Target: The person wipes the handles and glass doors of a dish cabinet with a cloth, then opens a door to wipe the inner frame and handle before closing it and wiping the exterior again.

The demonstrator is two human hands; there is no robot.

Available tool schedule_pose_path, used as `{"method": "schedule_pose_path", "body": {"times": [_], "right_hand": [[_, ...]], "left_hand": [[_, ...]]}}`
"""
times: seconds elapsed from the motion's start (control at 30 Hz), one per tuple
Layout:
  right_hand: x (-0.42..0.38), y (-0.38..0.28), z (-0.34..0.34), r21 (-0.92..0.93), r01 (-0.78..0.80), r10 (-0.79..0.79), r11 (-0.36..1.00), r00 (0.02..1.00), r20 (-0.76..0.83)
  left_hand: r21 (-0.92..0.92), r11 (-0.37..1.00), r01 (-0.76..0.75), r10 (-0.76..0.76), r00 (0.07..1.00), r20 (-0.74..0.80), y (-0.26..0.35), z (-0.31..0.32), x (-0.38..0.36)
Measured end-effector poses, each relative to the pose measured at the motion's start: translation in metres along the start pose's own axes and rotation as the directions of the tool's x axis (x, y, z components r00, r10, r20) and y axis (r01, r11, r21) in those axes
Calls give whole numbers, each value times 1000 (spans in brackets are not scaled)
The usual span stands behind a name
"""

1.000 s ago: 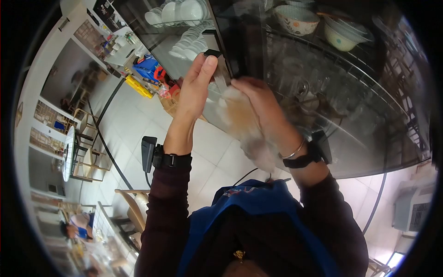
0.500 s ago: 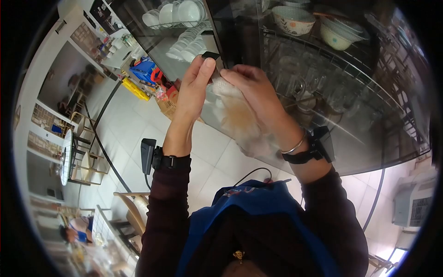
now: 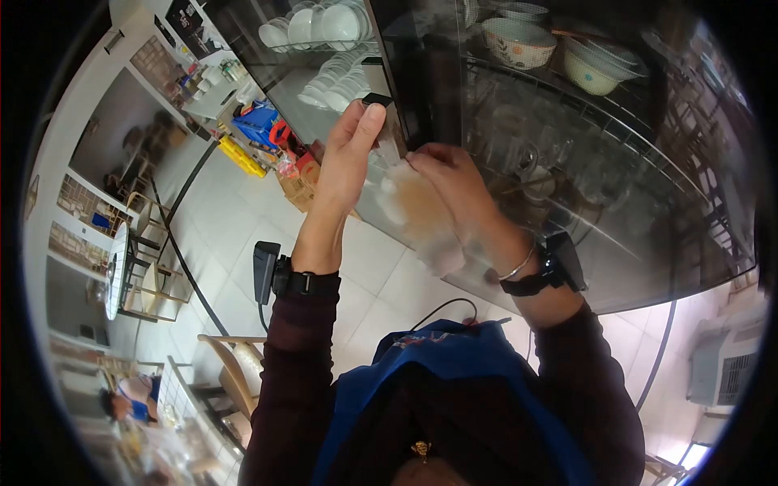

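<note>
My left hand is closed on the dark edge piece of the glass cabinet's door frame, its thumb lying over it. Just to the right and slightly lower, my right hand pinches a whitish cloth with a brown patch. The cloth hangs below the fingers and is blurred by motion. Its top lies against the door edge, between the two hands. The glass panel of the cabinet spreads to the right of my right hand.
Behind the glass stand white bowls, patterned bowls and glass mugs. A blue crate and cardboard box are at the left. A chair stands lower left; another person is beyond it.
My right hand and the cloth have moved down along the door edge, away from my left hand. My left hand keeps its grip, and the view has shifted slightly.
</note>
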State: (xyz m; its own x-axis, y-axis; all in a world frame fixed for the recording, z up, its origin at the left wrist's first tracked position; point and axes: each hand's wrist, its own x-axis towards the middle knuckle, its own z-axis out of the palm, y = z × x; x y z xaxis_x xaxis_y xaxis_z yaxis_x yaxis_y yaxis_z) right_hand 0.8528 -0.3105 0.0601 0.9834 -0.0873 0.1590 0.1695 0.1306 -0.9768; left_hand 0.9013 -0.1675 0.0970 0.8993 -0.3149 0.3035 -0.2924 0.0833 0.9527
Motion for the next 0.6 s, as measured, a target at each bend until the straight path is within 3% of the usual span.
{"method": "schedule_pose_path", "body": {"times": [0.07,0.13,0.17,0.23,0.3,0.37,0.4,0.47,0.6], "right_hand": [[0,5,-2,11,-21,21,1000,1000,0],[-2,-14,1,-35,258,-260,966,956,-138],[-2,-25,4,-35,258,-260,965,956,-136],[-2,-45,17,34,551,-504,834,784,-362],[1,-43,26,49,580,-536,813,778,-329],[18,-15,30,-427,758,-865,494,479,-151],[22,1,31,-387,777,-868,496,453,-204],[23,10,30,-406,761,-861,507,467,-199],[1,40,16,-444,685,-802,578,576,-156]], "left_hand": [[-16,1000,-3,3,1000,1,1,1,-1],[-11,1000,-7,7,1000,1,4,2,-3],[-8,1000,-7,7,1000,-3,5,1,-4],[-20,999,-32,32,999,-20,4,4,-4],[-30,998,-54,53,998,-33,2,5,-6],[-102,993,-56,52,998,-41,-1,3,-5],[-102,993,-60,56,997,-46,-2,2,-3],[-44,999,13,-13,1000,-6,-1,-2,-1],[-32,999,11,-11,1000,2,5,4,-1]]}}
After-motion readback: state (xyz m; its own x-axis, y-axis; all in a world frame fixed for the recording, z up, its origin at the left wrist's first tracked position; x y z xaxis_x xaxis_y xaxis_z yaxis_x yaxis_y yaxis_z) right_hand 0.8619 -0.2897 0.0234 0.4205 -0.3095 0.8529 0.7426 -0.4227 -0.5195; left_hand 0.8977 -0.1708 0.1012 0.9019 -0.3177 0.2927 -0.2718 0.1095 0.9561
